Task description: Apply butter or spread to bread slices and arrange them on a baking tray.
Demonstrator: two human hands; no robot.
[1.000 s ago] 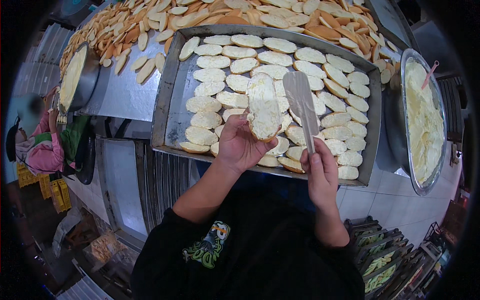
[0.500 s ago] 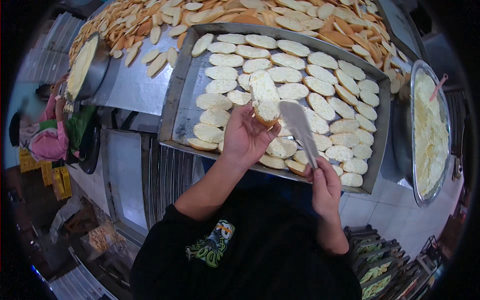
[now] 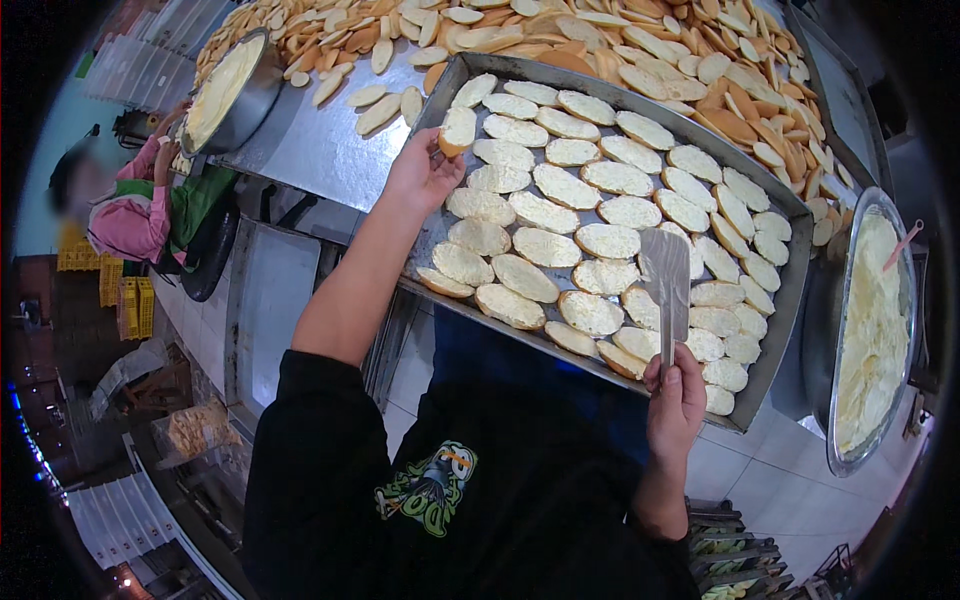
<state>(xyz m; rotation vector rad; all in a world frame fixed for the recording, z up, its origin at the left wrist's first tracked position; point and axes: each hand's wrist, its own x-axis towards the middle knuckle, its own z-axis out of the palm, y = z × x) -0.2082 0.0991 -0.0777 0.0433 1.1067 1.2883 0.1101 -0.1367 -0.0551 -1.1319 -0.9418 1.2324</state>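
1. Left hand (image 3: 428, 170) has a narrow pinch on one end of a spread-covered bread slice (image 3: 458, 130), pale side up, tan crust showing at the near edge.
2. That slice is at the far left corner of the big metal tray (image 3: 787, 320), near the slice lying in that corner. Can't tell if it's touching the tray.
3. Right hand (image 3: 675, 400) is closed around the handle of a flat, smeared spatula (image 3: 668, 275) — blade pointing away from the body, over the slices on the tray's right half. Can't tell if the blade touches them.
4. Coated slices (image 3: 618, 178) lie in slanting rows across most of the tray.
5. Beyond the tray there's a big heap of plain bread (image 3: 590, 60), and a few loose pieces (image 3: 380, 115) sit on the metal table (image 3: 315, 145).
6. Off to the right — a wide bowl (image 3: 848, 458) of pale cream (image 3: 872, 340) with a pink stick (image 3: 903, 246) in it.
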